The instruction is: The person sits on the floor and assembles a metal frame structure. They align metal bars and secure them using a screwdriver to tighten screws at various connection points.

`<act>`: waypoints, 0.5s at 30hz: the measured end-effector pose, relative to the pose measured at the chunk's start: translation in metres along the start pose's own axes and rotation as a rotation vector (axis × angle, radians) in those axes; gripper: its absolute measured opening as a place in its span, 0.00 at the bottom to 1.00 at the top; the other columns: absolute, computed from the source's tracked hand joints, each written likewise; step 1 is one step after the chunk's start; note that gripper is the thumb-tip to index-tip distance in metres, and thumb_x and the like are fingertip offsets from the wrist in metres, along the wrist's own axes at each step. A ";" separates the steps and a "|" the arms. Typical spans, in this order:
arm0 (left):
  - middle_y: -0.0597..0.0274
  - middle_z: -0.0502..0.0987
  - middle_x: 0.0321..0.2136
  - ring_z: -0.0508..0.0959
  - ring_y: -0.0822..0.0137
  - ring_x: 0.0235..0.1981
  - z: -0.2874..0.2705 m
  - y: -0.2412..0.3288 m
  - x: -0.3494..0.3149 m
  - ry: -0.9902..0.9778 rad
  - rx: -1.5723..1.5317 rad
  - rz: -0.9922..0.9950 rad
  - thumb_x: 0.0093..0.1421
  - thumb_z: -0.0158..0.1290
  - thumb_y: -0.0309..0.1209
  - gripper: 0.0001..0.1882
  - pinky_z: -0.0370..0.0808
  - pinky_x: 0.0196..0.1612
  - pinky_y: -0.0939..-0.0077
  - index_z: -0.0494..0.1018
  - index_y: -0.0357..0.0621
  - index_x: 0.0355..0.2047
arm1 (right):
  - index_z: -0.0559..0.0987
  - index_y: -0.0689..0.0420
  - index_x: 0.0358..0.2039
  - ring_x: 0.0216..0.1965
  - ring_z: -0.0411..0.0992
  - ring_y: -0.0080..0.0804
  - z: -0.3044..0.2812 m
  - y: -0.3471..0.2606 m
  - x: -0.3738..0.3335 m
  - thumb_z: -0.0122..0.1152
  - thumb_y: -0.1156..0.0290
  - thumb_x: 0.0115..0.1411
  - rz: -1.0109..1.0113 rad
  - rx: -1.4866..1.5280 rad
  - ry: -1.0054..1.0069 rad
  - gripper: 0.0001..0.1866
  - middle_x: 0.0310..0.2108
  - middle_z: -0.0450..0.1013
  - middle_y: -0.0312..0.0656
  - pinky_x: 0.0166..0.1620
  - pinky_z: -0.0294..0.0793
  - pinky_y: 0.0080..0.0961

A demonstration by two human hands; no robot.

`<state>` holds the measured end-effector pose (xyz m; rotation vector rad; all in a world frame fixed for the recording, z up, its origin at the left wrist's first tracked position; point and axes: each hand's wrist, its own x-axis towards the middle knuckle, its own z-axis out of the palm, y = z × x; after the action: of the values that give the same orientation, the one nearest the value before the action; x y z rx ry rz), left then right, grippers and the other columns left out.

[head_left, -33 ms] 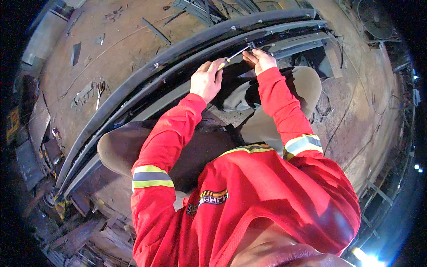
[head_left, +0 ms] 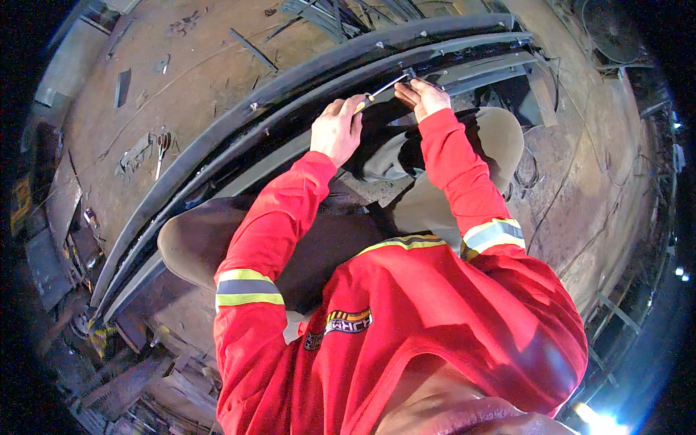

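Observation:
My left hand (head_left: pixel 336 130) is closed round the yellow handle of a screwdriver (head_left: pixel 386 86). Its thin metal shaft slants up to the right, with the tip at a small dark fitting (head_left: pixel 409 73) on the curved dark metal frame (head_left: pixel 319 81). Close beside that tip is my right hand (head_left: pixel 426 97), its fingers bent together against the fitting. Whatever lies between these fingers is too small and partly hidden to name. Both hands are over the near side of the frame, whose long parallel bars arc from the lower left to the upper right.
Scissors (head_left: pixel 162 147) lie on the brown floor left of the frame. Several dark metal strips (head_left: pixel 319 16) are piled beyond it. My bent knees (head_left: pixel 500 138) are close to the near bar. Loose cable (head_left: pixel 528 170) rests on the floor at right, and a bright lamp (head_left: pixel 602 420) shines lower right.

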<state>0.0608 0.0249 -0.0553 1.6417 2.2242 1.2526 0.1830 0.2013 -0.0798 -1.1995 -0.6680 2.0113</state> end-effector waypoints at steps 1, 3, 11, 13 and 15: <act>0.55 0.73 0.27 0.75 0.52 0.31 0.002 -0.002 0.000 -0.009 0.034 0.014 0.51 0.52 0.24 0.17 0.73 0.34 0.60 0.69 0.49 0.43 | 0.68 0.66 0.33 0.29 0.77 0.50 0.000 0.000 0.000 0.50 0.83 0.57 -0.005 -0.015 0.001 0.04 0.30 0.72 0.51 0.31 0.81 0.42; 0.54 0.73 0.28 0.75 0.52 0.31 0.002 -0.002 -0.002 -0.041 0.059 -0.023 0.51 0.52 0.24 0.18 0.73 0.34 0.60 0.68 0.49 0.43 | 0.68 0.67 0.34 0.29 0.76 0.50 0.000 -0.001 -0.001 0.50 0.83 0.57 -0.015 -0.056 -0.013 0.04 0.30 0.72 0.52 0.31 0.81 0.42; 0.52 0.74 0.30 0.76 0.49 0.31 -0.002 -0.003 -0.001 -0.119 0.048 -0.129 0.49 0.51 0.27 0.18 0.74 0.33 0.58 0.66 0.47 0.42 | 0.72 0.65 0.34 0.24 0.75 0.36 0.009 -0.008 -0.017 0.60 0.78 0.54 -0.094 -0.179 0.036 0.08 0.27 0.74 0.46 0.27 0.79 0.31; 0.50 0.75 0.30 0.77 0.48 0.30 -0.002 -0.004 -0.001 -0.124 0.024 -0.136 0.49 0.51 0.28 0.17 0.74 0.33 0.58 0.66 0.46 0.42 | 0.75 0.64 0.32 0.22 0.73 0.30 0.013 -0.010 -0.020 0.63 0.76 0.52 -0.206 -0.320 0.024 0.08 0.25 0.74 0.42 0.26 0.78 0.26; 0.48 0.76 0.29 0.77 0.47 0.29 -0.003 -0.004 0.003 -0.165 -0.002 -0.152 0.49 0.51 0.30 0.17 0.74 0.33 0.58 0.67 0.45 0.42 | 0.78 0.63 0.30 0.20 0.71 0.22 0.014 -0.010 -0.020 0.67 0.73 0.50 -0.336 -0.506 0.028 0.09 0.22 0.74 0.36 0.23 0.74 0.19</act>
<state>0.0550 0.0252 -0.0553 1.4838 2.1997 1.0412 0.1801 0.1910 -0.0557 -1.2845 -1.3241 1.5873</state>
